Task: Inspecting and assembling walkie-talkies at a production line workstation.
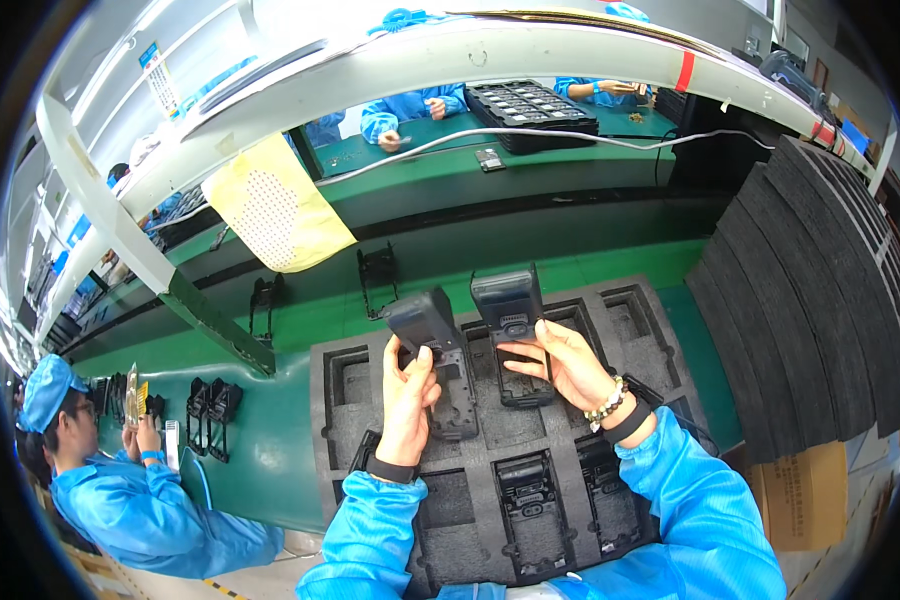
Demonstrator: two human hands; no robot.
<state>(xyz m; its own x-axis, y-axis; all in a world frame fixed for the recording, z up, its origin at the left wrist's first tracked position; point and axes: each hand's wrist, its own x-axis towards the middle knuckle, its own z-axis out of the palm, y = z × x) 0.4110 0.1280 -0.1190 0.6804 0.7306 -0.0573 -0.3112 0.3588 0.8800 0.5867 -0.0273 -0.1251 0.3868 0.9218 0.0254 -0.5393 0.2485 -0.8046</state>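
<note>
My left hand (407,405) is closed round the side of a black plastic device housing (422,322), a boxy top with an open frame below. A matching black housing (507,298) is gripped by my right hand (570,372), thumb on its near face. Both housings are raised upright, side by side and slightly apart, above a dark grey foam tray (322,400) with cut-out compartments. In the tray's near rows lie more housings, one in the middle (532,510) and another to its right (602,482). My forearms partly cover the tray.
A tall stack of black foam sheets (800,300) stands at right, above a cardboard box (805,490). At left, a co-worker in blue (160,510) sits by several black frames (210,415). A post (210,315) and a hanging yellow sheet (275,205) are beyond the tray.
</note>
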